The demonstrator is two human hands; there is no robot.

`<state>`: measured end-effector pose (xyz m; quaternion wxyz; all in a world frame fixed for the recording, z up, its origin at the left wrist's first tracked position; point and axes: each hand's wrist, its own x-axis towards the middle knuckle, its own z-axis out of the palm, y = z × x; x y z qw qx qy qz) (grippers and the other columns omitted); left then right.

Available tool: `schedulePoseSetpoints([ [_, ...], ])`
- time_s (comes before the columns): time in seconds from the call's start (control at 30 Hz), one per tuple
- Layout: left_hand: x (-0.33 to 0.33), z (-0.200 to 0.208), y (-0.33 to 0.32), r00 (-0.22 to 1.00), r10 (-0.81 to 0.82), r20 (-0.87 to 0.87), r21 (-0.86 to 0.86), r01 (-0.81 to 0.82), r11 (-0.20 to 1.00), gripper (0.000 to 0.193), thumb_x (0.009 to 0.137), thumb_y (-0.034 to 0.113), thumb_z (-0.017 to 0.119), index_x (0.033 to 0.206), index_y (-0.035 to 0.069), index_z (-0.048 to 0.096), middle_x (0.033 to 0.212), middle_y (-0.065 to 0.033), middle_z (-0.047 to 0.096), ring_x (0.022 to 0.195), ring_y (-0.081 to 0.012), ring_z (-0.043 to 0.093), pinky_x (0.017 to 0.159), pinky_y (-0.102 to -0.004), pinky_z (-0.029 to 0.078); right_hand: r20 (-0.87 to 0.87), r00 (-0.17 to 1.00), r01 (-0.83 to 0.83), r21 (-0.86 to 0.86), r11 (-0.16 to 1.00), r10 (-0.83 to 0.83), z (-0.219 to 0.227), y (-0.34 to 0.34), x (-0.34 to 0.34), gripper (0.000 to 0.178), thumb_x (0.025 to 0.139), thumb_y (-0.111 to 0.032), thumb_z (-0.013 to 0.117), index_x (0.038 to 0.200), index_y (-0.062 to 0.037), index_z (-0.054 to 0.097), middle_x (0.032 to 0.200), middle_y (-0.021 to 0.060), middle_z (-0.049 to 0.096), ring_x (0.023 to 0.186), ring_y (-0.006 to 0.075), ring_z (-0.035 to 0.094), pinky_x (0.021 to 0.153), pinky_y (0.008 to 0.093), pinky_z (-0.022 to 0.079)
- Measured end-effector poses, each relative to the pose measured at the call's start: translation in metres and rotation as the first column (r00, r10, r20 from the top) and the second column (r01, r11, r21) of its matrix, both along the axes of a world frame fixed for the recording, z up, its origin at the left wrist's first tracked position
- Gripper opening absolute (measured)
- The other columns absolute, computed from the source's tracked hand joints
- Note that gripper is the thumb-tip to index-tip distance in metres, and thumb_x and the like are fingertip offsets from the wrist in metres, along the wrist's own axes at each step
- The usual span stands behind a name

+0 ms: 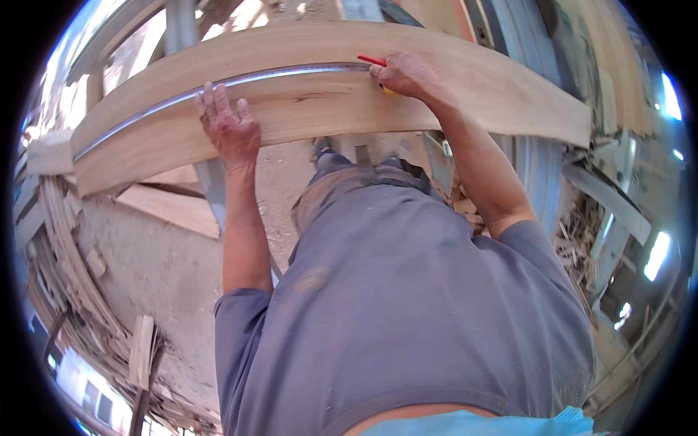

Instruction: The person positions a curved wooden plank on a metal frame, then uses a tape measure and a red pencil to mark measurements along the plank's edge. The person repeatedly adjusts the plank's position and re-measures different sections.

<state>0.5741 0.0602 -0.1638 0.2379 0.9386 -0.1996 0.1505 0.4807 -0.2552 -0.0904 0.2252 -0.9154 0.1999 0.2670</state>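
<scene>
A wide, pale wooden board [320, 109] lies crosswise in front of me. Along its face stretches the silvery blade of a tape measure [174, 100], from the board's left end to my right hand [408, 75]. That hand is closed. A red pencil [371, 59] sticks out of it to the left, and a bit of yellow, apparently the tape's case, shows under the fingers; the rest of the case is hidden. My left hand [231, 129] lies on the board with its fingers stretched out, their tips at the tape blade.
Metal beams [534, 174] run under the board at the right and left. Offcut planks [171, 208] lie on the dusty floor below it. Long wood strips [69, 247] are heaped at the far left, and scrap wood [578, 247] is piled at the right.
</scene>
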Motion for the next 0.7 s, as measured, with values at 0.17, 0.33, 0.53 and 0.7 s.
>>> schedulePoseSetpoints([
  [0.17, -0.001, -0.008, -0.018, 0.994, -0.11, 0.016, 0.13, 0.107, 0.986, 0.046, 0.091, 0.021, 0.062, 0.134, 0.004, 0.059, 0.149, -0.0167, 0.047, 0.143, -0.0364, 0.035, 0.119, -0.046, 0.026, 0.137, 0.973, 0.221, -0.308, 0.925, -0.187, -0.031, -0.079, -0.066, 0.044, 0.093, -0.042, 0.054, 0.114, -0.0076, 0.07, 0.111, 0.0202, 0.07, 0.106, 0.0373, 0.066, 0.091, 0.0467, 0.05],
  [0.33, -0.003, -0.009, -0.013, 0.99, -0.136, 0.038, 0.159, 0.129, 0.979, 0.043, 0.094, 0.022, 0.058, 0.134, 0.005, 0.06, 0.15, -0.0159, 0.047, 0.143, -0.0349, 0.036, 0.118, -0.0457, 0.027, 0.129, 0.941, 0.337, -0.352, 0.873, -0.312, -0.024, -0.104, -0.096, 0.047, 0.09, -0.044, 0.054, 0.114, -0.0068, 0.071, 0.11, 0.0199, 0.071, 0.107, 0.0368, 0.066, 0.092, 0.0458, 0.051],
  [0.53, -0.003, -0.008, -0.013, 0.99, -0.138, 0.027, 0.18, 0.131, 0.975, 0.042, 0.095, 0.021, 0.057, 0.134, 0.003, 0.06, 0.15, -0.0149, 0.047, 0.143, -0.0341, 0.036, 0.118, -0.0453, 0.027, 0.085, 0.926, 0.374, -0.35, 0.859, -0.368, -0.019, -0.104, -0.088, 0.041, 0.082, -0.034, 0.056, 0.108, -0.0057, 0.074, 0.108, 0.0191, 0.072, 0.104, 0.0365, 0.067, 0.091, 0.0444, 0.052],
  [0.7, -0.005, -0.009, -0.015, 0.99, -0.139, 0.03, 0.152, 0.133, 0.979, 0.041, 0.095, 0.02, 0.059, 0.131, 0.001, 0.061, 0.148, -0.0153, 0.05, 0.142, -0.034, 0.039, 0.117, -0.0443, 0.028, 0.08, 0.908, 0.417, -0.293, 0.86, -0.412, -0.007, -0.103, -0.085, 0.04, 0.08, -0.03, 0.057, 0.108, -0.0069, 0.073, 0.108, 0.0177, 0.072, 0.103, 0.0357, 0.067, 0.091, 0.0429, 0.052],
])
